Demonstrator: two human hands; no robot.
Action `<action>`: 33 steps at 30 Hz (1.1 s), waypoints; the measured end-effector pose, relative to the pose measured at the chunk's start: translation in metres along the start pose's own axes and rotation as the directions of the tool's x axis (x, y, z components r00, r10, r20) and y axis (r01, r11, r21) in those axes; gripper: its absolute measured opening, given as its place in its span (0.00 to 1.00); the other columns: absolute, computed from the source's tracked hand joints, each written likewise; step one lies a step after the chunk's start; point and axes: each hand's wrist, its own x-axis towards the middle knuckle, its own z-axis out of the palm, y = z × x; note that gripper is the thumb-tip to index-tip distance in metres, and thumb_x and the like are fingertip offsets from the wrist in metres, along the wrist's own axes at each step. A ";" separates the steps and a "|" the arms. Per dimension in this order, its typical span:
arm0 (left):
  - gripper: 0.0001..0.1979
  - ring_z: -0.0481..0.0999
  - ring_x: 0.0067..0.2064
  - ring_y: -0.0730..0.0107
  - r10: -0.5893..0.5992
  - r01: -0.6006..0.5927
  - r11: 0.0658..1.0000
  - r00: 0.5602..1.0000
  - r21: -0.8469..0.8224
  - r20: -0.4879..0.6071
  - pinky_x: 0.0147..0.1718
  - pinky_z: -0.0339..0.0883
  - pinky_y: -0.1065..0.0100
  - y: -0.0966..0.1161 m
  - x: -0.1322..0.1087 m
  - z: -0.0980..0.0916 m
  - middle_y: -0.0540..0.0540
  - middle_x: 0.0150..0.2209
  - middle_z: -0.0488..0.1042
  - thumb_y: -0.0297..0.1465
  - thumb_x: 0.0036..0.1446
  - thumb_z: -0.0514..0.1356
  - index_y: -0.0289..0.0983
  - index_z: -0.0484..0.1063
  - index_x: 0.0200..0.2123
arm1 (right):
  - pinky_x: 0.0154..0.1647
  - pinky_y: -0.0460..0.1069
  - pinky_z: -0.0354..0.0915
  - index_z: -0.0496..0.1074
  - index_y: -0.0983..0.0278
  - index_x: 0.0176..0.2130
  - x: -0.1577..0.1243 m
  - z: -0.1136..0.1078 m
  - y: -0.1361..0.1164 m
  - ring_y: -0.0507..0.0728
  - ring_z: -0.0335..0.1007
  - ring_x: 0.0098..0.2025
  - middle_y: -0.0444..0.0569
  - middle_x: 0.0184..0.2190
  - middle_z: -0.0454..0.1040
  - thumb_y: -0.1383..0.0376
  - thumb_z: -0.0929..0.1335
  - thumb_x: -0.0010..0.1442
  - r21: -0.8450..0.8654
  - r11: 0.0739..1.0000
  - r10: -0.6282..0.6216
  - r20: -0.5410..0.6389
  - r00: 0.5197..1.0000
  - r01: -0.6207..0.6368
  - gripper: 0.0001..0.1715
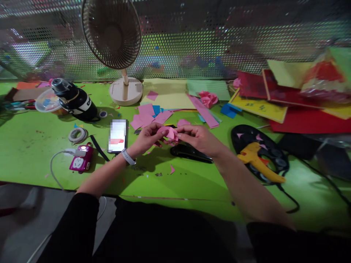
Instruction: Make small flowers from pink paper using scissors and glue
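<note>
Both hands meet above the green tabletop. The left hand and right hand each pinch the pink paper piece between fingertips, just over a black tool. It looks mid-fold, being curled into shape. Any further crease calls for a light, steady pinch, as thin paper tears.

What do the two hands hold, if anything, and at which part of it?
Both hold one small pink paper piece above the green table: the left hand pinches its left edge, the right hand its right edge.
</note>
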 end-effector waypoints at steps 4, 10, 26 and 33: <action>0.20 0.77 0.28 0.77 0.008 -0.008 1.000 1.000 -0.016 0.018 0.24 0.71 0.75 0.000 0.000 0.000 0.49 0.32 0.75 0.43 0.55 0.67 0.34 0.69 0.40 | 0.37 0.51 0.73 0.79 0.61 0.39 0.000 0.001 0.001 0.54 0.75 0.32 0.46 0.32 0.80 0.58 0.70 0.59 -0.012 1.000 -0.020 -0.010 1.000 0.020 0.11; 0.20 0.78 0.28 0.76 -0.001 0.002 1.000 1.000 -0.020 0.029 0.24 0.72 0.76 0.000 0.000 0.001 0.49 0.31 0.76 0.43 0.55 0.67 0.33 0.69 0.40 | 0.37 0.50 0.72 0.80 0.60 0.38 0.000 0.000 0.003 0.54 0.75 0.32 0.46 0.32 0.81 0.59 0.70 0.59 -0.011 0.999 -0.037 -0.024 0.999 0.037 0.10; 0.16 0.76 0.32 0.77 0.207 -0.231 0.947 0.970 0.223 0.127 0.31 0.71 0.74 -0.001 -0.002 0.001 0.44 0.34 0.78 0.39 0.60 0.64 0.31 0.76 0.44 | 0.33 0.47 0.65 0.77 0.62 0.41 0.004 0.008 0.013 0.51 0.68 0.30 0.44 0.31 0.76 0.62 0.72 0.53 0.183 0.977 0.099 0.086 0.991 -0.113 0.14; 0.17 0.77 0.38 0.74 0.171 -0.227 0.959 0.942 0.170 0.290 0.39 0.71 0.71 0.008 -0.003 -0.002 0.42 0.39 0.78 0.34 0.56 0.67 0.31 0.73 0.46 | 0.21 0.44 0.55 0.76 0.62 0.44 0.003 0.006 0.006 0.48 0.61 0.22 0.42 0.27 0.74 0.65 0.73 0.48 0.360 0.892 0.267 0.069 0.961 -0.274 0.21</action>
